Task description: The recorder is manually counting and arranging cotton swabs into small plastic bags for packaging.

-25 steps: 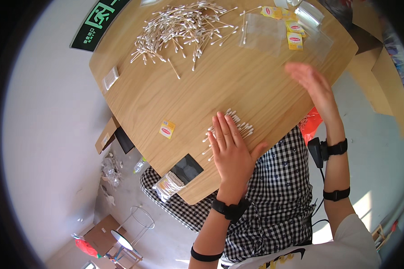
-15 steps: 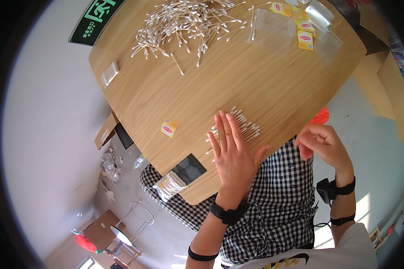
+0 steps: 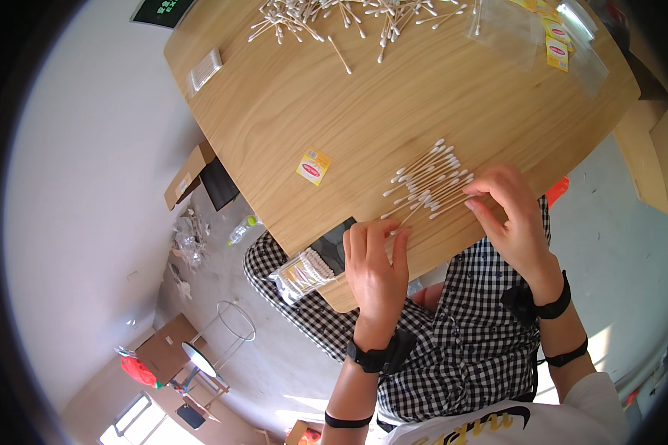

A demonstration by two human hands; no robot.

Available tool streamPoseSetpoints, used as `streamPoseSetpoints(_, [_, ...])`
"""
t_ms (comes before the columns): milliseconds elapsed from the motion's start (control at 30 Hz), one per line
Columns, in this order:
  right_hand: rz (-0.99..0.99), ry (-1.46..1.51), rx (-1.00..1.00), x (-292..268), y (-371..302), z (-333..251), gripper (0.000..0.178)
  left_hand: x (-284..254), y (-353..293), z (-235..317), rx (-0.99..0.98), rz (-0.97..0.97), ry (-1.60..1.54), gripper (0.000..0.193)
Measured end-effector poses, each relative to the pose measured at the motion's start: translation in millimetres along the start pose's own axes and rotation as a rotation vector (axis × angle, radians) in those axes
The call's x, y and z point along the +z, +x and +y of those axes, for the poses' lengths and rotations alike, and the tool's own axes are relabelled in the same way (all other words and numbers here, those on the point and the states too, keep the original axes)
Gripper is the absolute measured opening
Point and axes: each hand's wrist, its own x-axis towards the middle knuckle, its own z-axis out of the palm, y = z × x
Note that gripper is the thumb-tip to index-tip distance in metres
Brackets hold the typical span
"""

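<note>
A loose row of cotton swabs [image 3: 432, 176] lies side by side near the table's front edge. At their lower left, my left hand [image 3: 377, 267] has its fingers curled, with thumb and forefinger closed at the end of one slanting swab [image 3: 414, 213]. From the right, my right hand [image 3: 511, 222] reaches to the nearest swabs, thumb and forefinger closing about the end of one; its tip is hidden by the fingers. Left of my left hand, a clear bag packed with cotton swabs [image 3: 304, 273] sits at the table edge beside a dark flat pad [image 3: 335, 243], partly covered by that hand.
A big heap of loose swabs [image 3: 297, 16] lies at the table's far side. One yellow packet card [image 3: 314, 166] lies left of the row. A small pack of swabs [image 3: 205, 70] is at the left edge. Clear bags [image 3: 508, 37] and yellow cards [image 3: 557, 53] lie far right.
My left hand has lifted off the row and moved nearer, its fingers now curled. My right hand has come in to the swabs' right ends. The whole view has shifted.
</note>
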Motion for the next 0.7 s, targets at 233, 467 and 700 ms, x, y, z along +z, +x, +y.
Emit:
streamPoseSetpoints(233, [0.058, 0.020, 0.153, -7.7, -10.4, -5.5, 0.018, 2.1, 0.4, 0.9, 0.082, 0.010, -0.057, 0.010])
streamPoseSetpoints(467, [0.097, -0.053, 0.167, -15.1, -14.8, 5.1, 0.026, 22.2, -0.8, 24.2, 0.166, -0.035, -0.038, 0.011])
streamPoseSetpoints(700, [0.229, 0.015, 0.200, -9.9, -3.6, 9.9, 0.024, 23.1, 23.5, 24.2, 0.112, 0.162, -0.100, 0.023])
